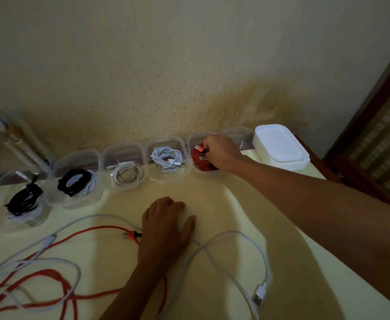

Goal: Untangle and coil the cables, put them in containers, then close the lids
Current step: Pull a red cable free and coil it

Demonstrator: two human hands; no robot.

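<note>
Six clear containers (166, 158) stand in one row along the back edge of the counter (212, 204), close against the wall (189, 65), each touching or just beside its neighbour. Counting from the stack of white lids (281, 146) at the row's end: the first container (239, 136) beside the stack shows no cable that I can make out, the next holds a coiled red cable (201, 161), then come two with a white coil each, then two with black and white coils together. The right hand (221, 153) reaches into the container beside that first one, its grip curled round the red coil, fingers hidden inside the rim. The lid stack sits at the counter's far corner, near the side edge, beyond which a dark wooden frame (374, 135) rises. In front of the row, away from the lid stack, the counter is bare in a wide strip; the left hand (166, 227) lies flat there, fingers straight, palm down, holding nothing, with cable running under the wrist. Nearer the person than that hand, loose cables sprawl: one red cable (51, 273) looping across itself and at least two white cables (247, 239), crossed and tangled, a white plug (258, 294) lying near the counter's side edge below the lid stack.
</note>
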